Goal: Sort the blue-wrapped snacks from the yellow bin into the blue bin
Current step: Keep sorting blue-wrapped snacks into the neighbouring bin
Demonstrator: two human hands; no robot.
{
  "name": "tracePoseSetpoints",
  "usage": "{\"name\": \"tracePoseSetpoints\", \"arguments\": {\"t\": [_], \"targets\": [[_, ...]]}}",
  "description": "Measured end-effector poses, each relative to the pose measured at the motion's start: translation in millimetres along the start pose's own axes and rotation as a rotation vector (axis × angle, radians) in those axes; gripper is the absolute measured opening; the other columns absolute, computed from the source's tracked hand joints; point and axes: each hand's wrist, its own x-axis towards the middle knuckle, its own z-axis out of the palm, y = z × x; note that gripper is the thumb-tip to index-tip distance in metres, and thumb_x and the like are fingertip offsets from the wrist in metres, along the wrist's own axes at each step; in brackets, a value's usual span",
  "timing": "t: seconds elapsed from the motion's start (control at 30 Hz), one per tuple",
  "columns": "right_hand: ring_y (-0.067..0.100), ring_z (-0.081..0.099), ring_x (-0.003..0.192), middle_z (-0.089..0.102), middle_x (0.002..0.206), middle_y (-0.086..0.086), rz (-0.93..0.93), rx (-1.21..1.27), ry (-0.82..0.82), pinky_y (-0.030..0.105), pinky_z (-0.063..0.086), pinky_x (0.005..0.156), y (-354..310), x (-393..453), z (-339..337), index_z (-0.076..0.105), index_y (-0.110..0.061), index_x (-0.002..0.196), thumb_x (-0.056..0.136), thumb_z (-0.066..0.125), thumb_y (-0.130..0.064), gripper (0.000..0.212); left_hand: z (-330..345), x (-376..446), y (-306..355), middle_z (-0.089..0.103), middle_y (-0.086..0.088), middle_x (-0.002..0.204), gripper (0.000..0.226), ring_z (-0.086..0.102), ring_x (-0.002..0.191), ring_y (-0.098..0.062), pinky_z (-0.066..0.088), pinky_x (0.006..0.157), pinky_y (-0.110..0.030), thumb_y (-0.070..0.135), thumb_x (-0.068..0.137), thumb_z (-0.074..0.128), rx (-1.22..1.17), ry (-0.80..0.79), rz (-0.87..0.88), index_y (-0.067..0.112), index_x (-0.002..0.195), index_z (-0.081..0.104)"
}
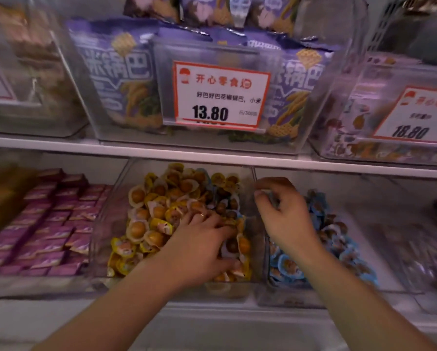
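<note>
Shop shelves (212,158) hold clear bins of snacks. Some blue snacks (231,245) lie in the yellow bin (126,178), under the left hand (202,241), whose fingers spread flat on the pile. Over the blue bin (265,287) beside it, the right hand (283,211) curls its fingers; I cannot tell what they hold.

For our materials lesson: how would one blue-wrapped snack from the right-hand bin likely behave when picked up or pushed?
A blue snack looks small, so it is probably light. Its frilly wrapper edge suggests thin, crinkly film that likely flexes around a firmer round centre. Heaped loosely in the blue bin, neighbours would probably slide or shift when one is pushed.
</note>
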Motion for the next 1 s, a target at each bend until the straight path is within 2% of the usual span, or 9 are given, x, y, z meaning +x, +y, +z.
{"name": "tracePoseSetpoints", "arguments": {"t": [0.17,0.27,0.33,0.43,0.5,0.57,0.67,0.77,1.0], "targets": [[0.002,0.047,0.119,0.057,0.117,-0.010,-0.132,-0.204,-0.204,-0.001,0.026,0.099,-14,1,-13,0.073,-0.018,0.109,0.093,0.058,-0.006,0.025,-6,7,-5,0.061,0.010,0.111,0.040,0.052,0.115,-0.020,0.026,0.111,-0.046,0.060,0.081,0.051,0.045,0.111,0.032,0.035,0.111,0.058],[0.015,0.055,0.120,0.067,0.121,-0.003,-0.267,-0.411,-0.398,0.026,0.039,0.109,-26,4,-24,0.071,-0.020,0.115,0.093,0.056,-0.009,0.030,-8,1,-21,0.064,0.012,0.099,0.034,0.060,0.103,-0.016,0.033,0.106,-0.043,0.058,0.077,0.044,0.057,0.223,-0.036,0.033,0.094,0.061],[0.021,0.059,0.110,0.067,0.118,0.001,-0.311,-0.569,-0.552,0.037,0.050,0.095,-40,9,-15,0.068,-0.023,0.120,0.092,0.053,-0.014,0.033,-13,-3,-35,0.066,0.013,0.104,0.040,0.062,0.103,-0.013,0.034,0.104,-0.038,0.060,0.073,0.043,0.009,0.247,-0.113,0.034,0.096,0.063],[0.029,0.060,0.100,0.060,0.113,0.009,-0.266,-0.744,-0.813,0.033,0.049,0.074,-56,23,26,0.060,-0.020,0.117,0.090,0.053,-0.023,0.027,-20,-15,-53,0.070,0.017,0.104,0.029,0.065,0.098,-0.009,0.044,0.089,-0.027,0.060,0.070,0.055,-0.287,0.315,-0.190,0.037,0.086,0.063],[0.034,0.055,0.111,0.053,0.127,0.016,-0.073,-0.795,-0.933,0.038,0.050,0.086,-48,31,58,0.053,-0.016,0.126,0.093,0.054,-0.036,0.039,-22,-19,-57,0.072,0.017,0.095,0.018,0.067,0.088,-0.007,0.051,0.076,-0.025,0.053,0.072,0.068,-0.458,0.364,-0.265,0.039,0.079,0.060],[0.039,0.043,0.131,0.038,0.147,0.021,0.281,-0.655,-0.875,0.043,0.043,0.106,-35,38,82,0.035,-0.011,0.146,0.095,0.050,-0.045,0.063,-24,-24,-61,0.070,0.016,0.082,0.020,0.066,0.077,-0.005,0.053,0.067,-0.026,0.049,0.072,0.075,-0.535,0.440,-0.360,0.039,0.078,0.059],[0.041,0.034,0.139,0.024,0.156,0.025,0.593,-0.279,-0.564,0.040,0.034,0.109,-22,40,104,0.016,-0.004,0.153,0.096,0.043,-0.040,0.073,-26,-27,-67,0.067,0.014,0.070,0.023,0.064,0.067,-0.002,0.052,0.061,-0.025,0.045,0.070,0.080,-0.638,0.550,-0.456,0.033,0.073,0.060],[0.040,0.048,0.126,0.045,0.142,0.026,0.733,-0.067,-0.324,0.040,0.041,0.106,-9,40,116,0.042,-0.001,0.141,0.090,0.046,-0.032,0.059,-26,-29,-65,0.070,0.011,0.071,0.023,0.066,0.068,0.000,0.056,0.065,-0.027,0.041,0.068,0.080,-0.836,0.581,-0.493,0.031,0.076,0.061],[0.032,0.067,0.100,0.069,0.112,0.015,0.857,0.203,-0.323,0.049,0.056,0.090,-2,64,125,0.064,-0.008,0.121,0.089,0.050,-0.041,0.047,-27,-40,-61,0.068,0.005,0.091,0.034,0.065,0.073,-0.003,0.050,0.060,-0.021,0.031,0.085,0.073,-1.120,0.629,-0.505,0.029,0.116,0.058]]}}
